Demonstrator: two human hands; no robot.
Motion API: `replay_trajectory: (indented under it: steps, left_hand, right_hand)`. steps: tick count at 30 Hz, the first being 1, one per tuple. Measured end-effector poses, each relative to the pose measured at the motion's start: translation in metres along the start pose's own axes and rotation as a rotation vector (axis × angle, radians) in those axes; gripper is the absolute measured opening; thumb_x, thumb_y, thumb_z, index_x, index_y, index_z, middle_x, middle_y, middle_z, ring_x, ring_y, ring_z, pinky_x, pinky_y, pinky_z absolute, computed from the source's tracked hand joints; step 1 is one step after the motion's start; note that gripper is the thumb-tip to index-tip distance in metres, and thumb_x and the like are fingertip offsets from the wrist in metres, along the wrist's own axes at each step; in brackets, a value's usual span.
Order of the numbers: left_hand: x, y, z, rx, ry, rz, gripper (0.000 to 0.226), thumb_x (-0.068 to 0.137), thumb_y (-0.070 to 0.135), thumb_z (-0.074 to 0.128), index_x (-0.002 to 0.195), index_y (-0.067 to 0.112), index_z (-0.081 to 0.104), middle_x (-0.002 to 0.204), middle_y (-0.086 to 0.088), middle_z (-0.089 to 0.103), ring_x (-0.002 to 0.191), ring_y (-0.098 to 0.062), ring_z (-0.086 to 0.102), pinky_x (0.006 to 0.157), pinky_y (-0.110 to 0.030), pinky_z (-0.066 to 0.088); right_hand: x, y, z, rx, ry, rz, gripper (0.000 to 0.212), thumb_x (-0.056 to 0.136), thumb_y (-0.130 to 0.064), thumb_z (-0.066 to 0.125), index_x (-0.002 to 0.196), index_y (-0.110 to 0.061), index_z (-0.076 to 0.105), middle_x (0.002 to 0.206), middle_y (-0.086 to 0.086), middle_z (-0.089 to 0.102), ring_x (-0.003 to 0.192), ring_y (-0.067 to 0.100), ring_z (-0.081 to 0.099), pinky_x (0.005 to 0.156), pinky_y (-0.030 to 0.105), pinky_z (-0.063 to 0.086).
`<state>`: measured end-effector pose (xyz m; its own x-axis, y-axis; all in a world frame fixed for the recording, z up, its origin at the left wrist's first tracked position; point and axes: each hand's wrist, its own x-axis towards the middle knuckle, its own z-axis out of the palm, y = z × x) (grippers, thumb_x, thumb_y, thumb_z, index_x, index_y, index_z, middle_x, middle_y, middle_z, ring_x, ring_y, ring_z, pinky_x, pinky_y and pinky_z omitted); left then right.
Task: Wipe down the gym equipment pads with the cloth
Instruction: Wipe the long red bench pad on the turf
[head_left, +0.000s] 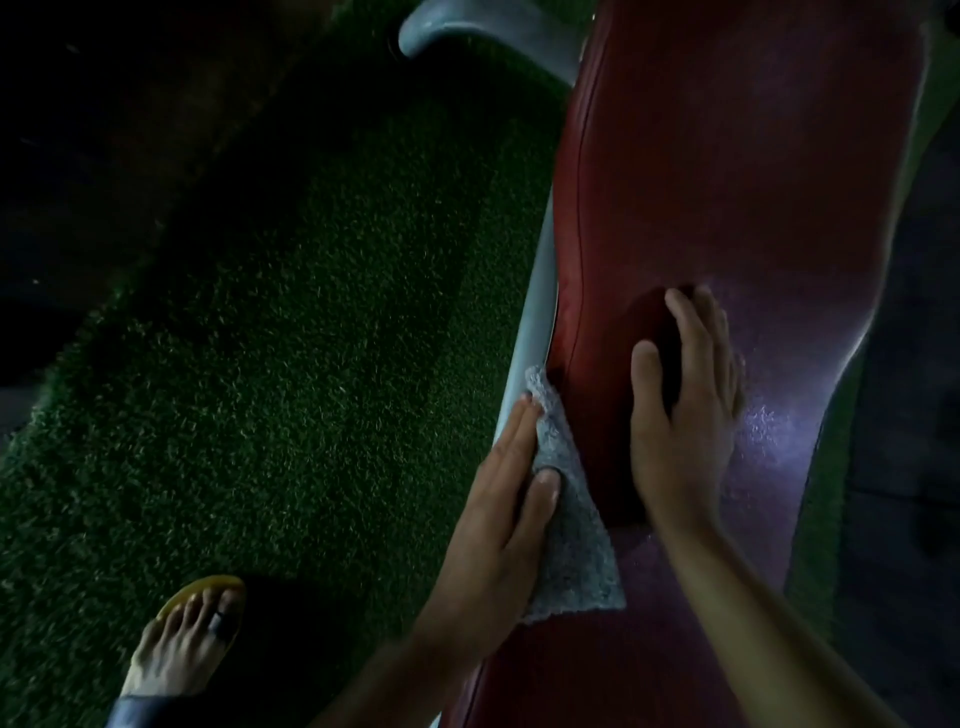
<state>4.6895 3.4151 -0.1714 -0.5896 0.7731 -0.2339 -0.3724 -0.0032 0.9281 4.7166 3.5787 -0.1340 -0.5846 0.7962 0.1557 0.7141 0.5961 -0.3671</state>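
Fingers (519, 431) of the left hand (493, 525) lie straight with the thumb laid across. They press the grey nubbly terry cloth (576, 540) against the left side edge of the long dark red vinyl-covered pad (727, 182), and nothing is curled round it. The right hand (685, 405) rests flat on the pad's top face with fingers extended and empty, just beside the cloth but apart from it.

Risks, as judged:
- The cloth is kept in place by pressure alone, so it may bunch up or slip into the gap between the pad and the pale grey metal frame rail (535, 312) beside the seam.
- The left fingertips sit close to that gap and could catch there.
- A sheen beside the right hand may be damp, in which case the bracing palm could slide.
- Lighting is poor, so missed patches are likely.

Materials:
- The pad is finely grained, with a piped seam along its edge and a waisted outline.
- The cloth is soft and looped, roughly rectangular, and crumpled at its upper end.
- The rail is smooth and rounded.
- The floor is short-piled green artificial turf (311, 312), and a foot in a yellow sandal (192, 639) stands on it.
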Motion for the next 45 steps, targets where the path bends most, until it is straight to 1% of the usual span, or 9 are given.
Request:
replay_trajectory:
  steps: [7,12,17,22,27,33,35,39,45]
  left_hand:
    - [0.102,0.032,0.004,-0.079,0.016,-0.043,0.054,0.105,0.033,0.036,0.155,0.036,0.014,0.161,0.024,0.012,0.146,0.01,0.01,0.125,-0.036,0.013]
    - [0.083,0.029,0.006,-0.062,0.013,-0.1,0.057,0.1,0.041,0.038,0.153,0.041,0.018,0.159,0.029,0.017,0.146,0.009,0.013,0.124,-0.038,0.016]
    - [0.14,0.056,0.002,-0.095,0.05,-0.104,0.058,0.104,0.041,0.034,0.156,0.041,0.007,0.16,0.029,0.009,0.146,0.009,0.01,0.124,-0.038,0.017]
    - [0.167,0.075,-0.003,-0.105,0.097,-0.13,0.055,0.1,0.05,0.036,0.15,0.05,0.012,0.158,0.032,0.014,0.143,0.013,0.014,0.124,-0.035,0.019]
    - [0.213,0.095,-0.015,-0.076,0.102,-0.108,0.047,0.099,0.051,0.039,0.143,0.058,0.022,0.156,0.029,0.025,0.144,0.005,0.025,0.121,-0.037,0.027]
    - [0.264,0.126,-0.02,-0.014,0.055,-0.152,0.039,0.105,0.034,0.037,0.134,0.054,0.02,0.114,0.05,0.033,0.107,0.035,0.038,0.094,0.001,0.036]
    - [0.279,0.135,-0.02,-0.013,0.041,-0.146,0.037,0.106,0.032,0.036,0.131,0.054,0.019,0.113,0.05,0.034,0.104,0.036,0.039,0.091,0.002,0.036]
    - [0.286,0.139,-0.021,-0.011,0.054,-0.163,0.038,0.1,0.041,0.038,0.129,0.059,0.023,0.126,0.049,0.033,0.129,0.02,0.036,0.111,-0.013,0.034]
    - [0.32,0.146,-0.02,0.025,0.034,-0.19,0.039,0.102,0.034,0.036,0.129,0.058,0.024,0.125,0.05,0.03,0.12,0.029,0.036,0.097,-0.001,0.036]
  right_hand:
    - [0.002,0.002,0.002,0.018,0.01,-0.015,0.052,0.101,-0.046,0.035,0.15,-0.029,0.038,0.162,-0.007,0.03,0.151,0.009,0.02,0.123,0.05,0.016]
    - [0.001,0.004,-0.005,0.025,-0.019,-0.011,0.05,0.1,-0.046,0.036,0.148,-0.032,0.039,0.16,-0.008,0.033,0.15,0.012,0.024,0.122,0.043,0.016]
    - [0.045,0.006,-0.018,-0.013,0.007,-0.006,0.043,0.096,-0.041,0.045,0.137,-0.03,0.052,0.139,-0.002,0.046,0.128,0.017,0.04,0.103,0.056,0.04]
    - [0.126,0.001,-0.018,-0.059,-0.044,-0.036,0.053,0.099,-0.049,0.033,0.148,-0.031,0.042,0.158,-0.007,0.034,0.146,0.013,0.029,0.116,0.035,0.018]
    - [0.164,-0.009,0.005,-0.124,-0.023,-0.009,0.054,0.103,-0.048,0.02,0.155,-0.035,0.026,0.165,-0.011,0.018,0.153,0.007,0.009,0.124,0.033,0.003]
    - [0.168,-0.011,0.001,-0.098,-0.039,0.016,0.053,0.101,-0.048,0.027,0.152,-0.033,0.036,0.162,-0.007,0.028,0.15,0.013,0.019,0.12,0.04,0.01]
    - [0.184,-0.017,-0.002,-0.045,-0.022,0.046,0.052,0.099,-0.049,0.034,0.147,-0.032,0.043,0.155,-0.005,0.036,0.143,0.015,0.025,0.116,0.043,0.016]
    - [0.247,-0.027,-0.004,0.022,-0.004,0.027,0.051,0.099,-0.047,0.038,0.145,-0.027,0.047,0.15,-0.002,0.043,0.14,0.014,0.034,0.119,0.046,0.022]
    - [0.294,-0.026,0.012,0.007,-0.035,0.058,0.049,0.105,-0.042,0.034,0.153,-0.031,0.034,0.165,-0.008,0.022,0.153,0.012,0.014,0.125,0.041,0.007]
